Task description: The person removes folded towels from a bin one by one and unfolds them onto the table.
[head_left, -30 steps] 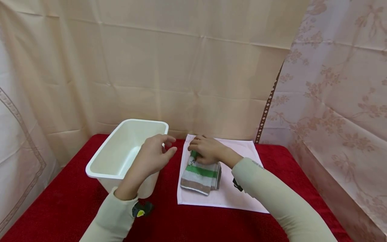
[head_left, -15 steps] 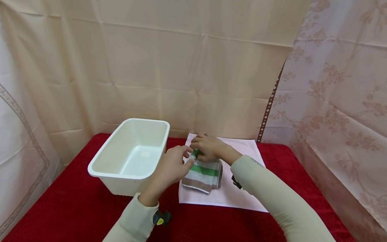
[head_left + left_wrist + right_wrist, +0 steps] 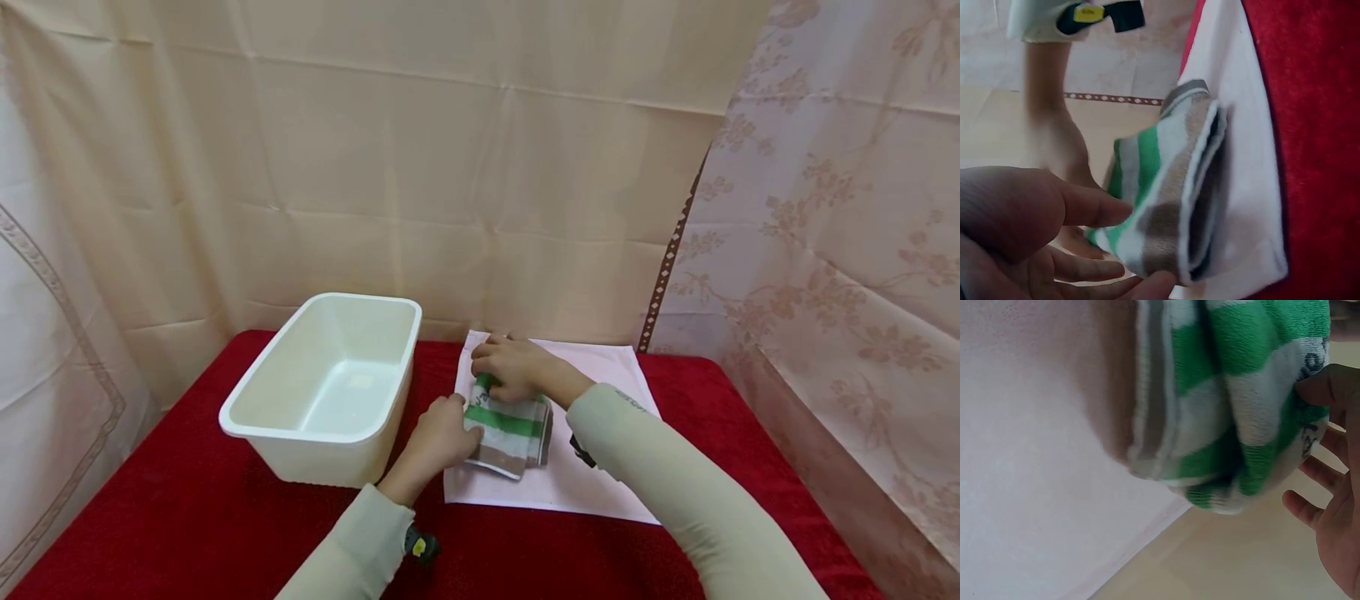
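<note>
A folded hand towel point(image 3: 510, 423), striped green, white and brown with dark lettering, lies on a pink cloth point(image 3: 592, 467). My right hand point(image 3: 516, 367) grips its far left part, the thumb on top and the fingers at the far edge. In the right wrist view the towel point(image 3: 1254, 406) bulges in loose layers beside the thumb. My left hand point(image 3: 438, 437) is at the towel's left edge, thumb and fingers spread. In the left wrist view, the thumb point(image 3: 1094, 206) reaches across in front of the towel, and a fingertip meets its lower corner; firm contact is unclear.
A white plastic tub point(image 3: 322, 446) stands left of the pink cloth, its inside bare. Red fabric point(image 3: 225, 517) covers the table. Beige curtain point(image 3: 450, 167) hangs behind, and a floral curtain point(image 3: 847, 292) hangs at the right.
My left hand has moved from over the tub's right rim, rightward and down to the towel's left edge. My right hand has kept its grip on the towel and barely moved.
</note>
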Action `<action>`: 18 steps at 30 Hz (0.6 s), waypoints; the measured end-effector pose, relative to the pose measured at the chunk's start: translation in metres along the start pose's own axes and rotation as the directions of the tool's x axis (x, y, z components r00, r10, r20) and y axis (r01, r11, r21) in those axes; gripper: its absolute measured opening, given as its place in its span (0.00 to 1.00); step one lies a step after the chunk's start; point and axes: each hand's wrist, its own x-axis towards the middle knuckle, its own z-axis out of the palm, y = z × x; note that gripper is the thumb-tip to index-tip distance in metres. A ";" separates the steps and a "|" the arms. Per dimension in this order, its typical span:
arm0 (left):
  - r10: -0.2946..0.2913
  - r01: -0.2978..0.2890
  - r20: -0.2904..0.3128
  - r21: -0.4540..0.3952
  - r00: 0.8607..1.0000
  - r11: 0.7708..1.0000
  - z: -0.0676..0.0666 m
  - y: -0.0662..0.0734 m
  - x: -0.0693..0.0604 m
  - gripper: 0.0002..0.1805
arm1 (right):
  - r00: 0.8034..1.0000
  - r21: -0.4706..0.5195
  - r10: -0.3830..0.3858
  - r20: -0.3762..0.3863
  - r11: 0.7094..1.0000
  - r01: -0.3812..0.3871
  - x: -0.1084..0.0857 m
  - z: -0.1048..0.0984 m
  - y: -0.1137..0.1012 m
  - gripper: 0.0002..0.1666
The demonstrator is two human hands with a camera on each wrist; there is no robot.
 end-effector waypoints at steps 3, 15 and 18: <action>-0.008 0.008 0.016 -0.027 1.000 1.000 0.003 -0.004 0.001 0.22 | 1.000 -0.004 -0.014 -0.010 1.000 0.014 -0.002 -0.004 0.000 0.10; 0.124 -0.142 -0.126 -0.146 0.984 0.979 -0.010 0.004 0.005 0.04 | 0.996 0.108 0.016 -0.089 0.994 -0.007 -0.053 -0.030 0.021 0.13; 0.165 -0.204 -0.244 -0.145 0.956 0.968 -0.017 0.012 0.006 0.05 | 0.990 0.169 0.072 -0.118 0.984 -0.052 -0.073 -0.035 0.025 0.11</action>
